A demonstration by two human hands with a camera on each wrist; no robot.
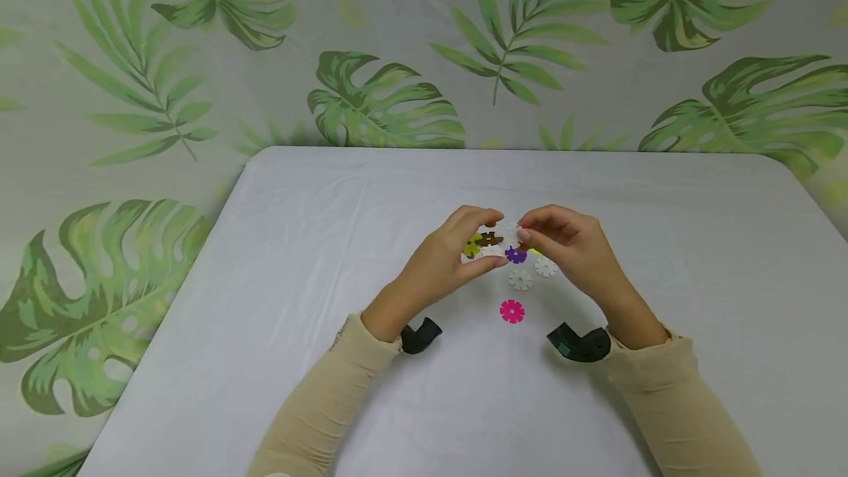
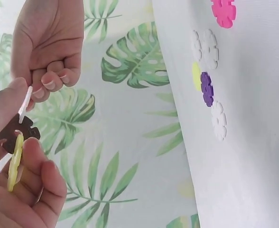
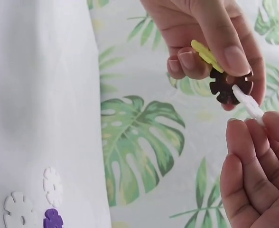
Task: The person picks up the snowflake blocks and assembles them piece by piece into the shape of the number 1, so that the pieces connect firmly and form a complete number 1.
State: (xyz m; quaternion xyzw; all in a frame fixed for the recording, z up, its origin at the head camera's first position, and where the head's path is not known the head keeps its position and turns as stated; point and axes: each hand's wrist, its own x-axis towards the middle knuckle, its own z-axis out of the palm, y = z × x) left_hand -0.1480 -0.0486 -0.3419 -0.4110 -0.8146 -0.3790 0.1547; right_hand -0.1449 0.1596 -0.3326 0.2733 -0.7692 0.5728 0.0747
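Note:
My left hand [image 1: 437,260] pinches a brown notched snowflake disc [image 3: 220,88] between thumb and fingers. A yellow notched disc [image 2: 16,161] is joined to the brown one and stands across it, close to the left fingers. My right hand [image 1: 576,249] pinches a white notched disc [image 3: 247,103] between thumb and fingertips. The white disc's edge meets the brown disc's rim at an angle; how deep it sits in a notch cannot be told. Both hands are raised above the table, facing each other.
Below the hands on the white-covered table [image 1: 298,241] lie a pink disc [image 1: 512,311], a purple disc [image 1: 516,256], a yellow disc [image 2: 196,76] and several white discs [image 1: 520,280]. Black wrist devices [image 1: 579,344] sit at both cuffs. Leaf-patterned cloth [image 1: 391,101] hangs behind.

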